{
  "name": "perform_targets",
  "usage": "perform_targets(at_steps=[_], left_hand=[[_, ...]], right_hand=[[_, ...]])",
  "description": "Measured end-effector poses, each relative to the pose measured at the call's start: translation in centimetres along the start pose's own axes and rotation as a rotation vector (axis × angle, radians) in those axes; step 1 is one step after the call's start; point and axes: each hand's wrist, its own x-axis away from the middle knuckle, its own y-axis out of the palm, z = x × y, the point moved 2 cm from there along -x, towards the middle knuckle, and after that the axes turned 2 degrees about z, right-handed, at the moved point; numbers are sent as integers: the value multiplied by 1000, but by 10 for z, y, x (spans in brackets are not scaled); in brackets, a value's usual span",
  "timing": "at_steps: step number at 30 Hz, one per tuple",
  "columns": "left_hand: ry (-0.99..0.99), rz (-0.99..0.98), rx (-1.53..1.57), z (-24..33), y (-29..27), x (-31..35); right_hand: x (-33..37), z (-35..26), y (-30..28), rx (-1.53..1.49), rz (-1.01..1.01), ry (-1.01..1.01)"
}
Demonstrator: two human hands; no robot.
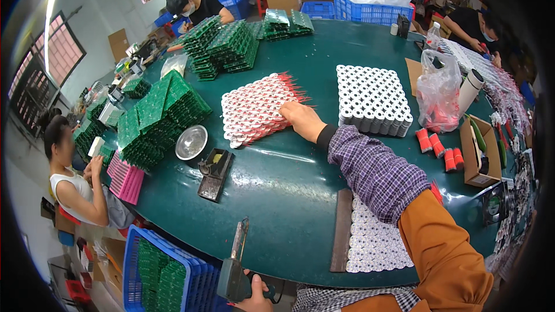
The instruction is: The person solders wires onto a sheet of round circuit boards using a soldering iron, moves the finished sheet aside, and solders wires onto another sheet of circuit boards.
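My left hand [254,296], at the lower edge, is closed on the handle of a green soldering gun [232,280] whose tip points up over the table edge. My right arm reaches across the table in a checked sleeve. The fingers of my right hand [303,120] are curled and pressed against the right side of a stack of white round cells with red wires [251,110]. Whatever is between those fingertips is hidden. Beneath my right forearm lies a flat sheet of white round cells [373,242], against a brown bar [341,231].
Green circuit boards [156,115] are piled left, near a metal dish [191,142] and a dark solder stand [214,176]. White cylindrical cells [373,95] stand right, with red wire bundles [439,147] and a cardboard box [477,159] beyond. A blue crate [165,237] sits lower left. Other people work around.
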Motion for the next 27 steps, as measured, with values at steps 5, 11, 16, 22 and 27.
perform_targets(at_steps=[5, 11, 16, 22, 27], left_hand=[[5, -15, 2, 4, 2, 1], [-37, -11, -17, -1, 4, -2], [-25, -10, -17, -8, -1, -7], [-23, 4, -55, -6, -3, -8], [-58, 25, -35, -5, -3, -11]], right_hand=[[-22, -11, -18, 127, 132, -109], [-35, -6, -29, 227, 109, -84], [-37, -24, -11, 85, 144, -126], [-54, -42, 38, -48, 3, -104], [-45, -28, 61, 96, -132, -145]])
